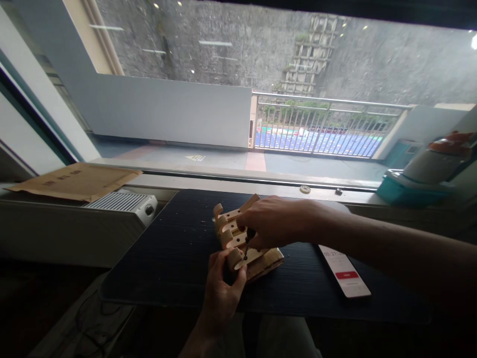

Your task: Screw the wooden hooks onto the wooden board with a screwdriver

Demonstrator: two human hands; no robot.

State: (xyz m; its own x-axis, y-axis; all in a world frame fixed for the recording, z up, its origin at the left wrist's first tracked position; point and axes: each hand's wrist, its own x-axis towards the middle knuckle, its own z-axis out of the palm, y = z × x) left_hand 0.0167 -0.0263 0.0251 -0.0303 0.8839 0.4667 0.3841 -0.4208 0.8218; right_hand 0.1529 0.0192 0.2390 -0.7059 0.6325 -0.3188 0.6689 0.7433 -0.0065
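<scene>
While atop the wooden assembly (261, 262), right hand (274, 221) around screwdriver (248, 242).

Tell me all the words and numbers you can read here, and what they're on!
Phone screen: "00:27", the digits after it blurred.
Red button on the phone: label too small to read.
Yellow triangle mark on the balcony floor: too small to read.
Brown envelope: dark marks, blurred.
Wooden model: no writing seen.

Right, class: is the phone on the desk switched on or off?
On: the phone lies face up, its screen lit white, showing digits and a red button.
</scene>
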